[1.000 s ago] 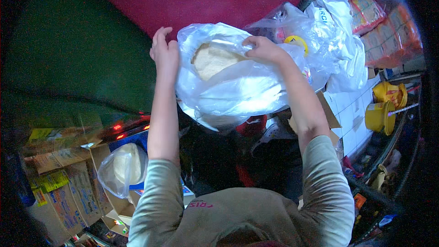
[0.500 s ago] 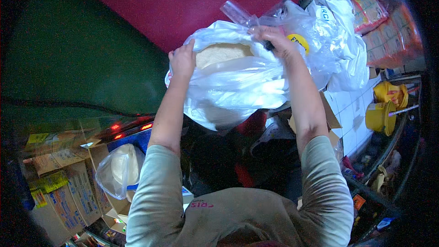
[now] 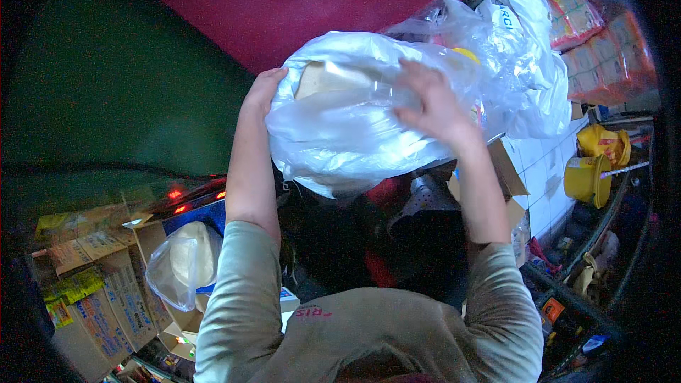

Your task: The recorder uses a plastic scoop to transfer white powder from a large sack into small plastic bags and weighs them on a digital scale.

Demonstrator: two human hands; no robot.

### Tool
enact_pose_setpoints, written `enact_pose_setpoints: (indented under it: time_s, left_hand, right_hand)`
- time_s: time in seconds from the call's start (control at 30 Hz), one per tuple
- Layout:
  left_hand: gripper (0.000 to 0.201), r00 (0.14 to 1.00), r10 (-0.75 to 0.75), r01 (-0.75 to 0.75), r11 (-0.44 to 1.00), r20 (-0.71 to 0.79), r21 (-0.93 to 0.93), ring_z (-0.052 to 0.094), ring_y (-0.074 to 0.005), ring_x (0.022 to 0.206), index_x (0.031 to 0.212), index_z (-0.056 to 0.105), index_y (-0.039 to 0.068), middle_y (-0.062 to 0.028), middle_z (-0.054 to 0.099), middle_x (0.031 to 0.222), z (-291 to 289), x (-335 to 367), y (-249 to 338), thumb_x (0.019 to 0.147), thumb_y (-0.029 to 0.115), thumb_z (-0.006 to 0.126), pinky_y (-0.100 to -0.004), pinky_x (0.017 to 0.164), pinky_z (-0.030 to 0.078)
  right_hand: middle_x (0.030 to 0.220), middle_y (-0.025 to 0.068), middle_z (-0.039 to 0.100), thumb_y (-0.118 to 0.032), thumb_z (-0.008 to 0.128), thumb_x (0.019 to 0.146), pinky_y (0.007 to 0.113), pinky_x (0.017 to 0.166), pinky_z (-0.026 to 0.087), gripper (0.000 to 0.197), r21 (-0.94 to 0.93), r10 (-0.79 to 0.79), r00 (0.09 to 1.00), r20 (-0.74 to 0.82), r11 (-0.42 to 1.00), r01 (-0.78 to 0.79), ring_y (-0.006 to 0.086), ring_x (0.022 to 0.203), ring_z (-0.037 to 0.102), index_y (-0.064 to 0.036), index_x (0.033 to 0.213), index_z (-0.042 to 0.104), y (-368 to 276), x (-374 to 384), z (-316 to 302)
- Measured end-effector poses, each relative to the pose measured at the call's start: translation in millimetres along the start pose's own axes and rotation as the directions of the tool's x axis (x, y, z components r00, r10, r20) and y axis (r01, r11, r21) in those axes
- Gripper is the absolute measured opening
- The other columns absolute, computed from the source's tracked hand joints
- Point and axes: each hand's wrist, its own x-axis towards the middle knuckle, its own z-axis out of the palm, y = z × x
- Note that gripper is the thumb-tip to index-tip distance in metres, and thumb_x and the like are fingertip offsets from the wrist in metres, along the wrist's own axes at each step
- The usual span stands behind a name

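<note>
Clear plastic bag (image 3: 355, 117) raised in front of us, pale flat round inside
We press our left hand (image 3: 264, 92) against its side; right hand (image 3: 433, 103) lies spread across its front

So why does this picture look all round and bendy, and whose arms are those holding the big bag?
The picture comes from a small camera worn on a person's head, looking down. Its lens is very wide, so straight edges curve near the rim. The two arms coming up from the bottom belong to that person. The left hand grips the side of a big clear plastic bag with something pale and flat inside. The right hand presses on the front of the bag. No table shows here. Below the left arm sits another clear bag in an open cardboard box, with printed cartons beside it. On the right are yellow buckets and more plastic bags.
</note>
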Motion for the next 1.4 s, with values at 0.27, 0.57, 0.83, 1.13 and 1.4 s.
enact_pose_setpoints:
  time_s: [0.27, 0.57, 0.83, 1.13, 1.4]
  left_hand:
    - [0.029, 0.996, 0.036, -0.036, 0.999, -0.077, 0.001, 0.058, -0.02, 0.082, 0.103, 0.057, -0.002, -0.0112, 0.061, 0.092, -4.5, 25.4, -14.7, 0.086, 0.021, 0.05, -0.0351, 0.074, 0.046]
    - [0.041, 0.436, 0.856, -0.505, -0.022, 0.278, 0.863, 0.047, -0.0283, 0.11, 0.118, 0.05, 0.012, -0.0123, 0.057, 0.107, 58.5, -71.1, -7.4, 0.078, 0.019, 0.055, -0.0475, 0.097, 0.026]
    - [0.032, 0.704, 0.466, -0.574, -0.069, 0.536, 0.816, 0.05, -0.0271, 0.105, 0.104, 0.061, 0.012, -0.0122, 0.061, 0.099, 37.6, -168.1, -52.2, 0.077, 0.028, 0.06, -0.0512, 0.096, 0.026]
    - [0.064, 0.959, 0.057, 0.065, 0.91, -0.277, 0.41, 0.06, -0.0261, 0.063, 0.083, 0.062, -0.004, -0.0164, 0.061, 0.068, 28.5, -120.3, -104.3, 0.08, 0.056, 0.042, -0.0349, 0.062, 0.046]
    - [0.063, 0.958, -0.228, 0.273, 0.547, -0.174, 0.791, 0.059, -0.0235, 0.054, 0.075, 0.063, -0.004, -0.0118, 0.06, 0.062, 52.8, -96.9, -75.6, 0.071, 0.058, 0.052, -0.0324, 0.056, 0.047]
  right_hand:
    - [0.106, 0.0196, 0.053, -0.024, 0.062, 0.076, 0.041, 0.092, 0.034, 0.046, 0.301, 0.472, 0.879, 0.071, 0.83, -0.47, 0.0326, 0.102, 0.05, -0.0011, 0.112, 0.045, -20.5, -165.0, 54.6]
    - [0.111, 0.0112, 0.05, -0.01, 0.057, 0.081, 0.033, 0.094, 0.033, 0.038, 0.698, 0.616, 0.787, 0.028, 0.551, -0.457, 0.0202, 0.107, 0.045, -0.0013, 0.114, 0.041, -4.2, -200.1, 109.9]
    - [0.119, 0.0134, 0.045, -0.012, 0.056, 0.084, 0.032, 0.093, 0.034, 0.038, 0.923, 0.765, 0.639, -0.083, 0.3, -0.239, 0.0209, 0.111, 0.042, -0.0002, 0.116, 0.04, -38.0, -204.7, 114.2]
    - [0.127, 0.009, 0.039, -0.021, 0.057, 0.084, 0.04, 0.098, 0.027, 0.049, 0.968, 0.921, 0.353, 0.164, -0.081, -0.238, 0.0219, 0.119, 0.034, -0.0041, 0.124, 0.036, -82.2, -169.2, 115.4]
    - [0.1, 0.0018, 0.053, -0.012, 0.061, 0.079, 0.037, 0.076, 0.042, 0.028, 0.938, 0.901, 0.32, 0.291, -0.335, 0.091, 0.0165, 0.095, 0.049, -0.0111, 0.105, 0.049, -36.0, -126.5, 129.5]
